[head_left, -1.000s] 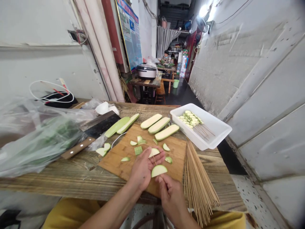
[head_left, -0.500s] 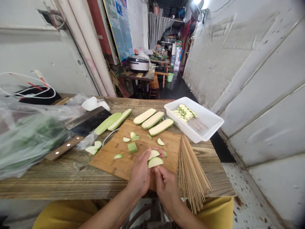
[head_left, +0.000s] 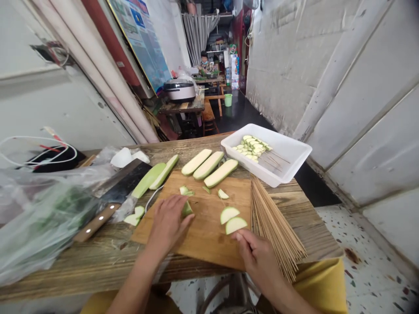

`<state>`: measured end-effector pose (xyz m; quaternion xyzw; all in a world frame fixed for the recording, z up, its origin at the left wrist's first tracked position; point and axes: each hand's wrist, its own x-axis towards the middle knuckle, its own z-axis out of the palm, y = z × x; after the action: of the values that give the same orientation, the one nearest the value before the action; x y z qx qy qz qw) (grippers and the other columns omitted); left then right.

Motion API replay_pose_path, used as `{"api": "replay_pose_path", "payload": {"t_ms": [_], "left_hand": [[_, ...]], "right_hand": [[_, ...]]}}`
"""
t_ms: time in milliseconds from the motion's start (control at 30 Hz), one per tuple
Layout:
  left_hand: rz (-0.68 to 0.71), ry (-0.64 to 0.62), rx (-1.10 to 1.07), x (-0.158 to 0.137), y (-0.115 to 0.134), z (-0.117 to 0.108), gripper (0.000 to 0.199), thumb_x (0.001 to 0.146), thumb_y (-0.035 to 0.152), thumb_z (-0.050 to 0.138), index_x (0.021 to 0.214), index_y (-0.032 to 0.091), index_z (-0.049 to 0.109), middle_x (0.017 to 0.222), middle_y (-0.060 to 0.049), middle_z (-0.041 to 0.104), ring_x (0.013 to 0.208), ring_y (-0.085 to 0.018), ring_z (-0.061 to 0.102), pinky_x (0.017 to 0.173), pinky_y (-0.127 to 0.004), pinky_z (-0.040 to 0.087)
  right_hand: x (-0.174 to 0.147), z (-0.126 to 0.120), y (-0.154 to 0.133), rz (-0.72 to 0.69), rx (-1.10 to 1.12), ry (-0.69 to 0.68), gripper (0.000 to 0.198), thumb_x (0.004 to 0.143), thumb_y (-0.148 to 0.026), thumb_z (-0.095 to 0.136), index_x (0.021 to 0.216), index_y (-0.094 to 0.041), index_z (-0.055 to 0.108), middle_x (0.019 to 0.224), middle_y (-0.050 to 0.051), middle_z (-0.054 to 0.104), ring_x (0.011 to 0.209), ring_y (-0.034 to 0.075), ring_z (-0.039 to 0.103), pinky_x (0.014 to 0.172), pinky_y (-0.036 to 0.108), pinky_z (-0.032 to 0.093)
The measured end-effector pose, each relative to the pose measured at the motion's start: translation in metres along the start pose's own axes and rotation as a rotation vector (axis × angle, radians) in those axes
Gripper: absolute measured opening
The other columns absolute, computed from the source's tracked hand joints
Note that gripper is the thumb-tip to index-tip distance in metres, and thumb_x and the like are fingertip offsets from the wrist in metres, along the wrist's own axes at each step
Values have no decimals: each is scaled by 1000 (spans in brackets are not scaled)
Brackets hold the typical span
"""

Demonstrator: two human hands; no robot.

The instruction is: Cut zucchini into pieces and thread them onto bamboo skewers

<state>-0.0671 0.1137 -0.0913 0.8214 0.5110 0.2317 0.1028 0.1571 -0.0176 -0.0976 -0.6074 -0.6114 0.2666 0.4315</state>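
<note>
My right hand (head_left: pixel 258 250) is closed in a pinch on a bamboo skewer, mostly hidden by the fingers and slices. Two half-moon zucchini slices (head_left: pixel 236 225) sit on it, one behind the other, over the right part of the wooden cutting board (head_left: pixel 209 235). Over the board's left part, my left hand (head_left: pixel 168 220) has its fingers stretched and thumb apart. A cut zucchini block (head_left: pixel 187 209) shows between its fingers and thumb; whether they press on it is unclear. Small cut pieces (head_left: pixel 186 190) lie just beyond, and a loose slice (head_left: pixel 223 194) lies farther right.
Bamboo skewers (head_left: pixel 276 229) lie right of the board. A white plastic tub (head_left: pixel 288 159) holds skewered slices. Zucchini halves (head_left: pixel 208 165) lie behind the board. Leftward are a cleaver (head_left: pixel 122 185) and a plastic bag of greens (head_left: pixel 55 213). Another person (head_left: pixel 204 65) sits far back.
My hands have moved apart. The left has let go of the slices and gone left to the zucchini block; the right has carried the skewered slices rightward. The view has shifted slightly.
</note>
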Motion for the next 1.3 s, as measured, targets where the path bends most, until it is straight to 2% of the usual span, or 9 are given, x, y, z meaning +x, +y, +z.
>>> {"api": "replay_pose_path", "payload": {"t_ms": [100, 200, 367, 533, 733, 933, 1033, 1133, 1300], "left_hand": [[-68, -83, 225, 6, 3, 9, 41, 74, 35, 60, 110, 15, 59, 118, -20, 59, 116, -37, 46, 101, -53, 20], [-98, -145, 292, 7, 1, 11, 37, 77, 35, 55, 108, 13, 59, 113, -20, 61, 111, -35, 49, 98, -52, 24], [-30, -155, 197, 10, -12, 11, 39, 76, 35, 55, 109, 14, 57, 112, -16, 62, 108, -30, 51, 97, -43, 30], [-33, -140, 102, 14, -20, 16, 40, 71, 36, 59, 106, 17, 58, 106, -13, 63, 101, -28, 56, 93, -39, 36], [-7, -136, 120, 12, -18, 11, 41, 74, 35, 58, 111, 17, 60, 112, -12, 64, 106, -27, 54, 96, -43, 32], [-13, -111, 75, 8, -19, 9, 41, 75, 32, 59, 116, 26, 60, 114, -8, 65, 110, -28, 54, 103, -52, 22], [-64, -21, -107, 7, -15, 8, 41, 69, 33, 66, 109, 23, 64, 124, -11, 59, 117, -30, 50, 105, -50, 22], [-196, 48, -515, 5, -7, 1, 41, 65, 32, 71, 104, 19, 64, 125, -13, 58, 117, -29, 50, 103, -43, 31], [-381, -112, -1377, 0, 5, -14, 40, 71, 29, 68, 109, 17, 60, 114, -14, 64, 106, -27, 59, 99, -42, 38]], "right_hand": [[1, 1, 0, -18, -17, -24, 29, 93, -24, 36, 81, -17, 62, 64, 1, 62, 54, 14, 57, 53, 22, 37], [2, 1, 0, -13, -31, -26, 30, 93, -25, 35, 80, -18, 61, 60, 0, 60, 52, 14, 55, 51, 22, 36], [4, 1, -4, -13, 18, -66, 28, 93, -23, 35, 81, -19, 60, 69, 2, 66, 59, 16, 61, 55, 22, 39], [4, 5, -10, -16, 32, -117, 27, 92, -21, 36, 82, -19, 61, 72, 3, 68, 64, 16, 63, 58, 22, 39], [1, 7, -7, -30, 9, -126, 27, 93, -20, 36, 83, -18, 61, 71, 2, 66, 61, 15, 61, 56, 22, 37], [0, 7, -7, -26, 33, -142, 26, 93, -20, 36, 83, -19, 60, 74, 2, 67, 66, 16, 63, 59, 22, 38], [0, 7, -7, -18, 26, -150, 26, 93, -21, 36, 83, -19, 60, 73, 2, 67, 64, 16, 62, 58, 22, 37], [0, 6, -9, -22, 43, -153, 27, 93, -21, 35, 83, -18, 60, 71, 2, 65, 62, 15, 59, 58, 22, 36], [1, 10, -21, -96, 163, -215, 26, 93, -22, 36, 75, -18, 54, 60, -3, 49, 53, 11, 47, 51, 20, 31]]}}
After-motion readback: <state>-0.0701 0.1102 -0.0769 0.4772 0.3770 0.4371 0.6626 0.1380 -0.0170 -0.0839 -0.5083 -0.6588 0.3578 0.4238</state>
